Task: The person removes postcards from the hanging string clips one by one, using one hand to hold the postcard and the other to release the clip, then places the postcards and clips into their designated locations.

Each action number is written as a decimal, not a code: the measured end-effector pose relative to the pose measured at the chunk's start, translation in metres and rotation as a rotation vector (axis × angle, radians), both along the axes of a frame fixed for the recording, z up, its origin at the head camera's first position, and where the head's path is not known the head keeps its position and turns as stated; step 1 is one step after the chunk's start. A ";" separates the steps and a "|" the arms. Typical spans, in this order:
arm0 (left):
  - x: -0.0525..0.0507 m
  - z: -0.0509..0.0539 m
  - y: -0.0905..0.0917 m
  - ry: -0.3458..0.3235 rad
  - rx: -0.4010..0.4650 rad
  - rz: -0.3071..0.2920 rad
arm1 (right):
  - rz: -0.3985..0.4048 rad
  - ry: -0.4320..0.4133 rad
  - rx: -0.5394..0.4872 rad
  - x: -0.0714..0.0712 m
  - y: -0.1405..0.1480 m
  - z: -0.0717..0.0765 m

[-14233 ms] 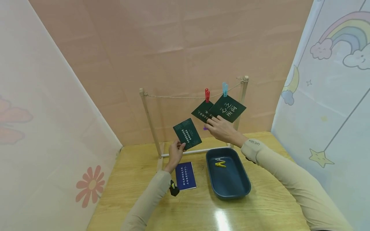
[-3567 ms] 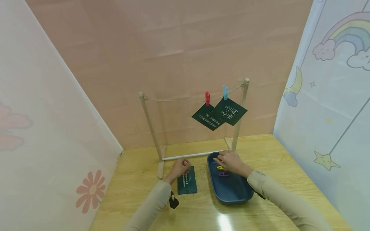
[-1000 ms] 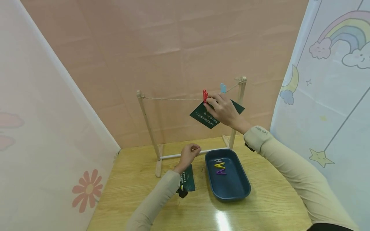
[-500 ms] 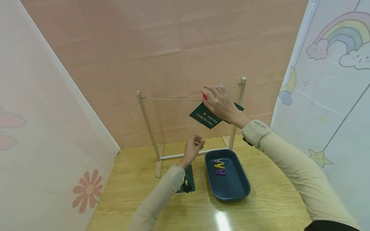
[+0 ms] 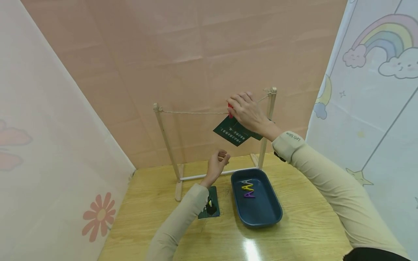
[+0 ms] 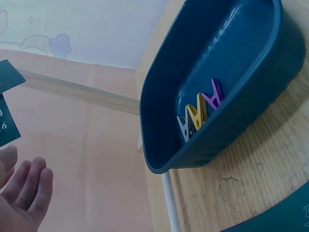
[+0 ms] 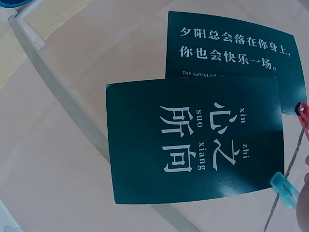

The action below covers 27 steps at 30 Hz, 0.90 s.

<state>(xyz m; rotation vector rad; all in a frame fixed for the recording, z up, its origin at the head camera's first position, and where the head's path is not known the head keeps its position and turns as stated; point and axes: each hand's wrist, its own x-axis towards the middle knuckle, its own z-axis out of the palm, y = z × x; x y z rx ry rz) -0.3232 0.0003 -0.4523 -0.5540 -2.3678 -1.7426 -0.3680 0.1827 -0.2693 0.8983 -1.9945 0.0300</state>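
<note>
My right hand (image 5: 246, 112) is up at the rope line (image 5: 196, 113), its thumb and fingers pinching the red clothespin (image 5: 230, 110). From that clothespin hangs a dark green card (image 7: 231, 43) with white writing. A second green card (image 7: 193, 140) overlaps it, hung from a light blue clothespin (image 7: 285, 189), which the hand hides in the head view. Below the cards, my left hand (image 5: 216, 165) hovers in the air with loosely curled fingers and nothing in them; the left wrist view shows its fingertips (image 6: 41, 169) apart from the cards.
A dark blue tray (image 5: 261, 214) on the wooden table holds a purple (image 5: 249, 194), a yellow (image 5: 247, 187) and a grey clothespin (image 5: 246, 181). Another green card (image 5: 213, 195) lies under my left forearm. A wooden post (image 5: 167, 143) supports the line's left end.
My right hand has come up over the red clothespin, and my left hand has risen slightly. The green card my left hand held much earlier is gone from it; the purple clothespin now lies in the tray.
</note>
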 end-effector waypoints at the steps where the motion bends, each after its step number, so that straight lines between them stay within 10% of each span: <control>1: 0.000 0.001 0.001 0.003 0.007 -0.004 | -0.004 0.001 0.001 0.000 0.001 0.000; 27: -0.006 0.018 0.016 0.083 0.015 0.035 | -0.065 -0.009 0.079 0.000 -0.001 0.005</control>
